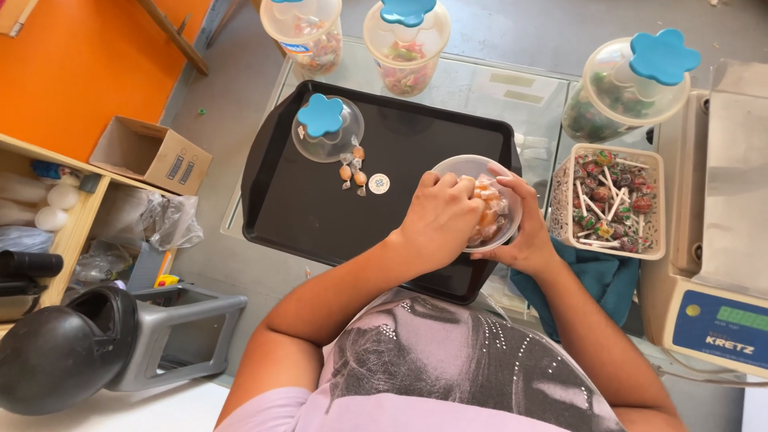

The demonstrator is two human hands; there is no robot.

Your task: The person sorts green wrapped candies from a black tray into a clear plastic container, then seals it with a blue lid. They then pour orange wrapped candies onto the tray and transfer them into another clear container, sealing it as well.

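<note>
A clear plastic jar (502,214) of orange wrapped candies lies tilted over the right edge of a black tray (296,208). My left hand (438,218) reaches into its mouth, with the fingers curled among the candies and mostly hidden. From the right side, my right hand (524,236) grips and steadies the jar. The jar's clear domed lid with a blue flower knob (326,124) rests on the tray's far left. A few loose wrapped candies (352,170) and a small round white disc (379,183) lie beside it.
Three candy jars with blue flower lids (308,32) (406,44) (624,88) stand at the back. A white basket of lollipops (614,200) sits right of the tray over a teal cloth (600,280). A weighing scale (720,320) is at far right, and a cardboard box (152,152) is on the floor at left.
</note>
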